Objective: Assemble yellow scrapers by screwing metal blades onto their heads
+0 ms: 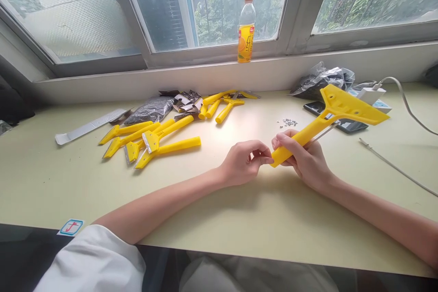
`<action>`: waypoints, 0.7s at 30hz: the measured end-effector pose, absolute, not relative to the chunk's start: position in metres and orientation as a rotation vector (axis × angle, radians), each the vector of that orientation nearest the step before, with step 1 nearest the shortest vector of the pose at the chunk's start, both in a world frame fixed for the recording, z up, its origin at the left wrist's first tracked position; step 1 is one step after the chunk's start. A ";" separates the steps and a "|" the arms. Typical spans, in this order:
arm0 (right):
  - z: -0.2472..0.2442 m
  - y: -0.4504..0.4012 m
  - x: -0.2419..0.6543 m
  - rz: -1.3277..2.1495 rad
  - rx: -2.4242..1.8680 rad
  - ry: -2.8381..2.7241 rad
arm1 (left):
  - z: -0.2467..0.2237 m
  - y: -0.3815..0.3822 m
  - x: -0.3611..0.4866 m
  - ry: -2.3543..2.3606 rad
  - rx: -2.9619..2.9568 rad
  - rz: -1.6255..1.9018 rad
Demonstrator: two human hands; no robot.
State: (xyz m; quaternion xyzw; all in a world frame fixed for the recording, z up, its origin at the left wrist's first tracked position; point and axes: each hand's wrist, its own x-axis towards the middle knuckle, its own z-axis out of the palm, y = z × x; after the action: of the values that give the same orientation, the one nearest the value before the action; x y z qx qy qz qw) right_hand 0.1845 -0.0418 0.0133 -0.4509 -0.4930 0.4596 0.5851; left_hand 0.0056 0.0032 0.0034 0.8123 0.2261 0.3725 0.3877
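My right hand (310, 159) is wrapped round the handle of a yellow scraper (342, 107), whose wide head points up and to the right. A thin metal rod (326, 131), perhaps a screwdriver shaft, sticks out of the same hand beneath the scraper's neck. At the bottom end of the handle, my left hand (244, 162) is closed in a pinch, its fingertips touching or very near that end. Whatever lies between those fingertips is hidden. Beyond my hands, small metal nuts or screws (289, 122) are scattered on the table (219, 219).
Several yellow scrapers (167, 146) lie at left, with more yellow handles (224, 112) behind them. Plastic bags (150, 109) and dark packets (188, 101) are nearby. A phone (352, 125), charger (371, 96) and cable (397, 162) lie right. A juice bottle (246, 32) stands by the window.
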 end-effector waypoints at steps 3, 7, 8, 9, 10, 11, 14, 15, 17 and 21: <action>0.014 -0.042 0.185 1.072 -1.054 -1.142 | 0.002 0.004 0.006 0.576 2.094 0.942; 0.016 -0.041 0.185 1.040 -1.043 -1.127 | 0.003 0.005 0.007 0.575 2.049 0.968; 0.016 -0.040 0.185 1.026 -1.032 -1.125 | 0.003 0.005 0.007 0.581 2.029 0.979; 0.017 -0.040 0.185 1.014 -1.020 -1.127 | 0.004 0.005 0.007 0.591 2.011 0.992; 0.017 -0.040 0.185 1.002 -1.010 -1.131 | 0.005 0.004 0.007 0.604 1.998 1.003; 0.017 -0.039 0.185 0.993 -1.003 -1.137 | 0.006 0.004 0.007 0.615 1.991 1.013; 0.017 -0.039 0.185 0.988 -1.001 -1.146 | 0.007 0.003 0.007 0.620 2.003 1.021; 0.017 -0.040 0.186 0.992 -1.001 -1.145 | 0.006 0.003 0.006 0.614 2.011 1.018; 0.017 -0.040 0.186 1.003 -1.001 -1.141 | 0.006 0.002 0.006 0.603 2.019 1.019; 0.017 -0.041 0.185 1.017 -1.002 -1.135 | 0.004 0.002 0.006 0.596 2.037 1.050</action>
State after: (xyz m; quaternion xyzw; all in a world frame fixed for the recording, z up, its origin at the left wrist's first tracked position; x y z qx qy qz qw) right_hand 0.1853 -0.0414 0.0169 -0.4345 -0.4920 0.4410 0.6121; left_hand 0.0064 0.0021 0.0040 0.7967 0.2330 0.4107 0.3772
